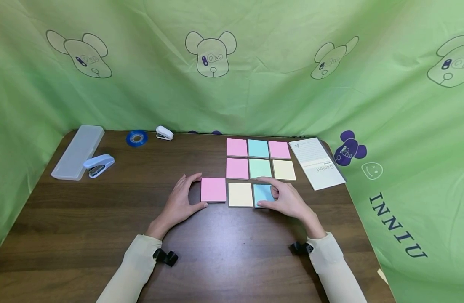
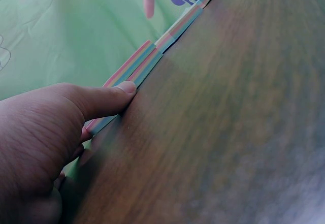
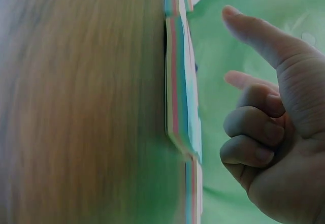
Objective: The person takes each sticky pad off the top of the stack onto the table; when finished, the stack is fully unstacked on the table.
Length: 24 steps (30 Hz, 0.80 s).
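Observation:
My left hand grips a pink sticky note pad at the left end of the front row, thumb at its near edge and index finger at its far edge. In the left wrist view the thumb lies against the pad's layered coloured side. Beside it sit a cream pad and a blue pad. Over the blue pad, partly hiding it, is my right hand. Its thumb and index finger are spread apart, the other fingers curl inward, and nothing is held, as the right wrist view shows.
Behind the front row lie two more rows of pads, including a green pad. A notebook lies to their right. At the left are a translucent case, a stapler, blue tape and a small white stapler. A green curtain hangs behind.

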Motion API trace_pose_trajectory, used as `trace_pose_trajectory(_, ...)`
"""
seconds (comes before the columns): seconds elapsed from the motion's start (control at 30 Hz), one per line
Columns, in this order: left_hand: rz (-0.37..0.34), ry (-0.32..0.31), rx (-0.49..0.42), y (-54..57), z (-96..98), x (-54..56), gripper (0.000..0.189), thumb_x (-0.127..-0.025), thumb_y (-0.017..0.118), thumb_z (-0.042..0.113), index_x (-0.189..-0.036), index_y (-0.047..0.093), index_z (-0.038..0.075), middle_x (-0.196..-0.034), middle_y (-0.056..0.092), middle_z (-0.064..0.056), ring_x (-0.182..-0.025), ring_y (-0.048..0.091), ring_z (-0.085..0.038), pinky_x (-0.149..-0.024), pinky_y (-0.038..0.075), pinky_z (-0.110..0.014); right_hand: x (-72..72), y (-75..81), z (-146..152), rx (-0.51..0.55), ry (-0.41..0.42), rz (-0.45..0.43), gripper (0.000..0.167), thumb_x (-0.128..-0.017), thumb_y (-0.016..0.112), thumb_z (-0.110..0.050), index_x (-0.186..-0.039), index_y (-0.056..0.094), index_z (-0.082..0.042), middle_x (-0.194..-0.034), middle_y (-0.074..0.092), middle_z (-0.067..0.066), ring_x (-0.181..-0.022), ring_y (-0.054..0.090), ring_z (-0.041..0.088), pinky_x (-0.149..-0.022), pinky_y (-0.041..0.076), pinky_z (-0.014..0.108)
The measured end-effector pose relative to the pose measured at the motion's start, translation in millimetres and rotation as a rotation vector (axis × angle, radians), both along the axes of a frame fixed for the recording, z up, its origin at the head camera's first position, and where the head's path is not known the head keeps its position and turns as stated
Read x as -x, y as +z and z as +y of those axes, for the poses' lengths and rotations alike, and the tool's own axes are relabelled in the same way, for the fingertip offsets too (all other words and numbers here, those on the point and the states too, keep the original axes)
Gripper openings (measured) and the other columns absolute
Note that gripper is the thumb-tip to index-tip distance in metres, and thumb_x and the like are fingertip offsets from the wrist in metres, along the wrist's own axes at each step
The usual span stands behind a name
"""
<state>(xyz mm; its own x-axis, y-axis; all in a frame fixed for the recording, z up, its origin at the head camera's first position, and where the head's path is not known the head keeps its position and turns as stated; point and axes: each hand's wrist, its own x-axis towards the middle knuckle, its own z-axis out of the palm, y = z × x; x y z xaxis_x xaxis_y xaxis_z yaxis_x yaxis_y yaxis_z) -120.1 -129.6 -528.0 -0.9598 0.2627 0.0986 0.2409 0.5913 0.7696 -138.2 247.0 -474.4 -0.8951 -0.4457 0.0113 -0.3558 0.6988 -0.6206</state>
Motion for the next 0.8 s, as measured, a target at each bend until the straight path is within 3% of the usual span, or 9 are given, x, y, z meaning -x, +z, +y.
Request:
trace_pose_trajectory(0.5,-0.005,0.004,0.005,0.9,1.3,-0.2,0.099,-0.085,0.100,0.021,-0.165,0.044,0.007,-0.160,0.059,-0.015,-0.158,0.045,-0.035,-0.140,0.017,-0.055,-0.8,-5.7,-47,0.021,0.001,0.059,0.070,-0.088,0.096,-0.033,-0.150,0.068,-0.016,-0.070,0.036,-0.014,-0.063,0.027,0.001,-0.059,0.025,0.024)
trace_pose_trajectory(0.8,-0.003,0.002,0.001,1.2,0.7,-0.8,0.099,-0.085,0.100,0.021,-0.165,0.044,0.006,-0.159,0.059,-0.015,-0.157,0.046,-0.035,-0.140,0.017,-0.055,0.1,-5.0,-69,-0.027,0.030,0.034,0.072,-0.088,0.095,-0.039,-0.151,0.067,-0.019,-0.069,0.037,-0.013,-0.063,0.027,0.002,-0.055,0.023,0.023)
